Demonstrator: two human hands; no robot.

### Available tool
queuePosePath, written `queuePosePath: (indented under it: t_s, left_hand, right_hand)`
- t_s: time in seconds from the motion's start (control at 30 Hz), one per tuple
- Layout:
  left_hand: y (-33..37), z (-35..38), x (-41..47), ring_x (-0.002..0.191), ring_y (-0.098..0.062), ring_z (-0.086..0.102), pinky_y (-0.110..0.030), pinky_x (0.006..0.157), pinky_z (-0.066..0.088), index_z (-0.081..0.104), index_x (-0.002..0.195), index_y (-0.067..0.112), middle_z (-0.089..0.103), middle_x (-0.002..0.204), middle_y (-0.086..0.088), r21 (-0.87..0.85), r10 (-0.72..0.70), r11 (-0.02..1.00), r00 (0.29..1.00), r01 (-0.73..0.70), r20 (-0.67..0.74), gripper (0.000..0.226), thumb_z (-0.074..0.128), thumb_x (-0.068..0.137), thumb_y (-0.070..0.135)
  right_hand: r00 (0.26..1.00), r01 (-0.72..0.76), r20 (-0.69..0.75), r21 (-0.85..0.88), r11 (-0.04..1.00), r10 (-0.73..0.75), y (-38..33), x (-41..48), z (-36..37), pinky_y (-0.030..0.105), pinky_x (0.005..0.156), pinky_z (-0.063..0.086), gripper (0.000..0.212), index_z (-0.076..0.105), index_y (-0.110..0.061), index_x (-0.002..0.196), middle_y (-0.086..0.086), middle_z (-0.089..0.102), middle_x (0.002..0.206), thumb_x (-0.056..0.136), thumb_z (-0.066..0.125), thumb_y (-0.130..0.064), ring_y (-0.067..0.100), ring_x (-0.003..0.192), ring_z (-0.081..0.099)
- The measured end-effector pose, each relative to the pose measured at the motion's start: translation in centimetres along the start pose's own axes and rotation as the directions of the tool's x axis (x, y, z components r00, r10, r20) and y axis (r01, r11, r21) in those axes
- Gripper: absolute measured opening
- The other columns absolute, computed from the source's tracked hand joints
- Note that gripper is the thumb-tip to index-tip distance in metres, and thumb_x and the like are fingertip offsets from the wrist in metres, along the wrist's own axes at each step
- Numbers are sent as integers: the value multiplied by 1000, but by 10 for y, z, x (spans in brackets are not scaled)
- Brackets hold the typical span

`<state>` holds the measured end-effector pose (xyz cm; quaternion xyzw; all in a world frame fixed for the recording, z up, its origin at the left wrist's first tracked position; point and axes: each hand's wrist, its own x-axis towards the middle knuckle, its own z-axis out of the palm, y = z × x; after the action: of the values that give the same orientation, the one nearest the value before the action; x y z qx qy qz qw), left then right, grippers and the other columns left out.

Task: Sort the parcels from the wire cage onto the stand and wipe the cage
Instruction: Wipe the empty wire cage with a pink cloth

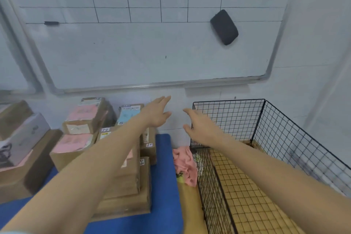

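A black wire cage (273, 138) stands at the right with no parcels inside; its yellow floor shows through the mesh. Several cardboard parcels (85, 119) with pink and blue labels are stacked on the blue stand (165, 186) at the left. A pink cloth (185, 163) lies crumpled between the stand and the cage. My left hand (157, 114) reaches forward above the parcels, fingers straight, holding nothing. My right hand (199, 123) stretches out over the cage's near left corner, fingers straight and empty.
A whiteboard (133, 43) with a drawn grid hangs on the wall ahead, with a black eraser (224, 26) and a marker (51, 23) stuck to it. More boxes (20, 138) are piled at the far left. A small yellow-green object (179, 176) lies under the cloth.
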<state>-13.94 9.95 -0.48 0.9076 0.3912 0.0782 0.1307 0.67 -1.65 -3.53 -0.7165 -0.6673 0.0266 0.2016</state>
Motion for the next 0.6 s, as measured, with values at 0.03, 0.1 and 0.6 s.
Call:
queuePosePath:
  t_s: [0.03,0.1,0.6]
  left_hand:
    - [-7,-4,6,147,-20,8,-31,118,11,5,153,18,6,160,-6,9,33,999,999,-33,6,65,41,101,33]
    - [-19,-9,16,147,-18,8,-31,118,10,5,153,18,5,161,-5,8,92,996,996,-92,23,68,42,100,37]
    - [-52,-6,72,147,-13,8,-32,119,9,7,153,28,3,161,4,-21,293,956,943,-294,156,72,39,95,56]
  right_hand:
    - [1000,-25,2,20,1000,25,-5,7,8,36,110,30,57,27,-8,148,13,36,149,97,48,-19,26,137,35]
    - [997,-81,4,43,996,81,-10,19,24,36,110,30,56,26,-7,148,15,36,148,97,48,-17,27,136,36]
    - [909,-400,155,64,914,386,34,80,136,39,107,38,56,29,-6,146,15,39,146,96,50,-20,29,129,43]
